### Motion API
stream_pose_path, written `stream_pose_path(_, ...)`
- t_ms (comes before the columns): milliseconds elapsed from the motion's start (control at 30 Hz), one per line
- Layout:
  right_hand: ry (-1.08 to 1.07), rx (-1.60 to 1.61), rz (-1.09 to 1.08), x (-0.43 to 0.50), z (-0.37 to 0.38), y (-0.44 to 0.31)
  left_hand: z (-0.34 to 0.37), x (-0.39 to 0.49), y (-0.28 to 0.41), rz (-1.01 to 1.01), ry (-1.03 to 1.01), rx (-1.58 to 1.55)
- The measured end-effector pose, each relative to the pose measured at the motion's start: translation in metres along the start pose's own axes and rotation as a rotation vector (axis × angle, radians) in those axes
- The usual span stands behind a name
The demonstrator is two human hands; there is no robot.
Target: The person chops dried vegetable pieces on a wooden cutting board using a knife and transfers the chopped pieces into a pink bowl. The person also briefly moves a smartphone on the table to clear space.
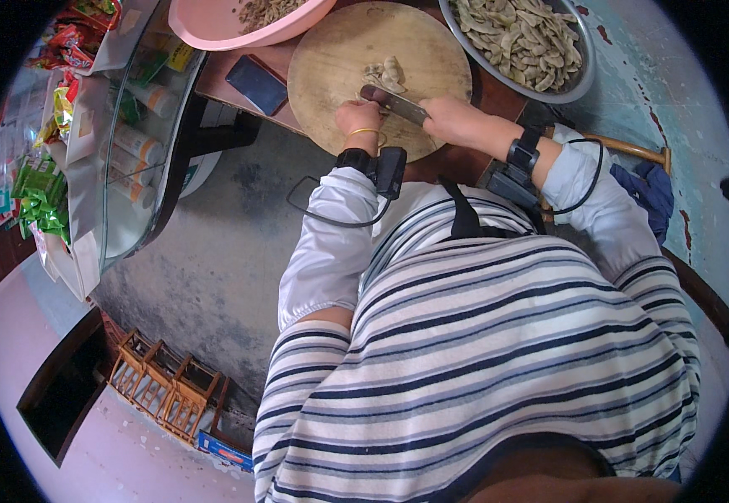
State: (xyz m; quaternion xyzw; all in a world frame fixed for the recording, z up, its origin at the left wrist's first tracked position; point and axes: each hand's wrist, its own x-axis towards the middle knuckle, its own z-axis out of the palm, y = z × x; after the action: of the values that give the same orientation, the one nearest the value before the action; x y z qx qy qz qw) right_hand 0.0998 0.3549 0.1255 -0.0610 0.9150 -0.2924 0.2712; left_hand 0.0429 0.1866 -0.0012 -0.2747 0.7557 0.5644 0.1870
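Note:
My right hand (455, 119) grips the handle of a kitchen knife (402, 105), its broad blade pointing left across a round wooden cutting board (323, 69). Close to the blade, my left hand (359, 117) rests on the board with its fingers curled; what lies beneath them is hidden. Just beyond the knife is a small pile of pale bean pods (391, 74) on the board. At the upper right, a metal basin (587, 72) holds many more flat bean pods (524, 41). A pink plastic basin (232, 39) at the upper left contains small brownish cut pieces (267, 12).
A smartphone (256, 85) lies on the table (213, 72) left of the board. Further left stands a glass display case (116, 170) with packaged goods. A wooden rack (163, 383) is at the lower left, and dark blue cloth (644, 195) hangs on a wooden chair (628, 148) at right.

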Motion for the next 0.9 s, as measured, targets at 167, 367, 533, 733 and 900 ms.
stream_pose_path(167, -0.044, -0.013, 0.070, 0.007, -0.001, -0.006, 0.006, 0.022, -0.013, 0.075, 0.013, 0.235)
stream_pose_path(367, -0.049, -0.036, 0.058, 0.023, 0.004, -0.007, 0.008, 0.023, -0.011, 0.179, 0.063, 0.480)
stream_pose_path(533, -0.020, -0.060, -0.022, 0.059, 0.015, -0.009, 0.004, 0.019, -0.009, 0.279, 0.082, 0.559)
stream_pose_path(733, -0.046, -0.020, 0.012, 0.046, 0.017, 0.007, 0.008, 0.023, -0.022, 0.163, 0.098, 0.251)
stream_pose_path(900, 0.053, 0.028, -0.067, 0.073, 0.028, -0.009, 0.005, 0.018, -0.019, 0.229, 0.063, 0.373)
